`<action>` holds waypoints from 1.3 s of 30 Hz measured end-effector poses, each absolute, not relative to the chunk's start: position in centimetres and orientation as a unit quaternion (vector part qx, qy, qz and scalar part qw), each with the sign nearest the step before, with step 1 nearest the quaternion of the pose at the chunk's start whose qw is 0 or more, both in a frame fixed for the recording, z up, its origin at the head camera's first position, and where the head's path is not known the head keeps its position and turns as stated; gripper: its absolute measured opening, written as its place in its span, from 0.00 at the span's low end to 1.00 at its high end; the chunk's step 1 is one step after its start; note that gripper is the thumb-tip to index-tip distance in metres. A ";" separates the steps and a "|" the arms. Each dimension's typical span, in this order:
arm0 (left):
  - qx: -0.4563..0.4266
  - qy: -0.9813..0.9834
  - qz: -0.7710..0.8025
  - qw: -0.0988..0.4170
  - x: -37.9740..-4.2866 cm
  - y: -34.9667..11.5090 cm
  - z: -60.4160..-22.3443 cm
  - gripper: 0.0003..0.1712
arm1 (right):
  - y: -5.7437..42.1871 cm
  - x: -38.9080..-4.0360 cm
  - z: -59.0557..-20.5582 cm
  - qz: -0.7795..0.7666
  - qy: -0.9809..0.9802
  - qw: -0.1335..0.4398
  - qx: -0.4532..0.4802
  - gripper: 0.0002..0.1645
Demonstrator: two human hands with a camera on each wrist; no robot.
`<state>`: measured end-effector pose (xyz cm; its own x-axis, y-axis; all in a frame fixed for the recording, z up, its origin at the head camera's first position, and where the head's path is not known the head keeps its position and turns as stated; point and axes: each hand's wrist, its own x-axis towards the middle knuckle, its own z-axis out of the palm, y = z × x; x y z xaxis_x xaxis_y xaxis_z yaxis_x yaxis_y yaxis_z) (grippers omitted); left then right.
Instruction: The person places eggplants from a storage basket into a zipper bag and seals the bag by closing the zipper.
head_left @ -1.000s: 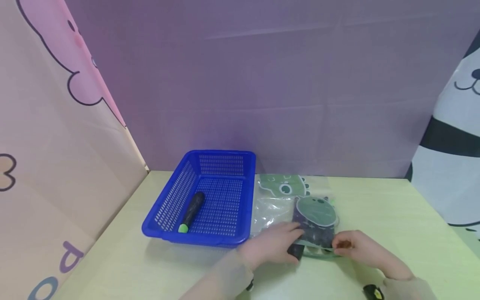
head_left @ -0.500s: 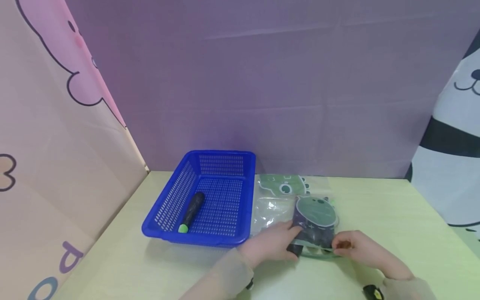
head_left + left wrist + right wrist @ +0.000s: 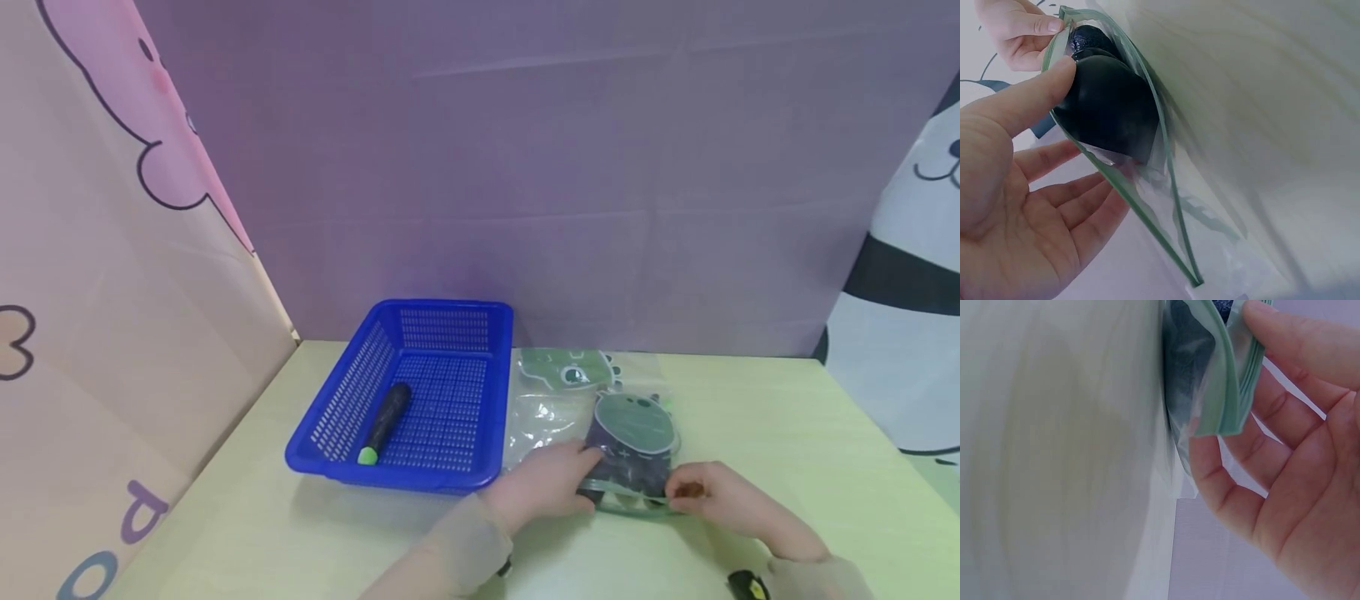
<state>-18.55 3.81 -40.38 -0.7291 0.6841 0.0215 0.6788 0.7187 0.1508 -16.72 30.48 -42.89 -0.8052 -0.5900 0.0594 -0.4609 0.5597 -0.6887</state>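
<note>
My left hand (image 3: pixel 538 485) is at the near left side of a clear zip bag (image 3: pixel 634 427) with a green cartoon print. In the left wrist view the bag's green-edged mouth gapes around a smooth, rounded black thing (image 3: pixel 1113 103); a textured dark piece (image 3: pixel 1090 39) shows beside it. The left thumb touches the black thing's end, while the other fingers stretch along the outside of the bag. My right hand (image 3: pixel 716 497) pinches the mouth's right corner, with the green zip strip (image 3: pixel 1230 394) between thumb and fingers. Most of the contents are hidden by the print.
A blue perforated basket (image 3: pixel 507 400) stands left of the bag, holding a black stick-like thing (image 3: pixel 388 417) with a light green end. Another clear bag with a green print (image 3: pixel 566 367) lies flat behind. A purple cloth (image 3: pixel 585 208) hangs at the table's back edge.
The black thing at the bag's mouth has slid farther into the bag, with less of it showing beside the left hand. The right hand stays at its corner.
</note>
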 end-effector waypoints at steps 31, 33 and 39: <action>0.338 0.939 -0.050 -0.034 -19.1 6.1 -41.5 0.30 | 30.4 -16.7 -43.2 -0.356 0.870 0.048 -0.338 0.03; 0.334 0.941 -0.049 -0.033 -19.1 6.3 -41.5 0.29 | 30.4 -16.7 -43.2 -0.356 0.870 0.048 -0.338 0.03; 0.326 0.940 -0.081 -0.055 -18.8 6.9 -41.4 0.26 | 30.3 -16.8 -43.2 -0.351 0.876 0.055 -0.326 0.02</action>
<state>-18.80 6.89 -41.35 -0.7808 0.6226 0.0512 0.6048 0.7739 -0.1878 -16.76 30.31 -43.19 -0.7820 -0.6092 0.1318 -0.5318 0.5418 -0.6509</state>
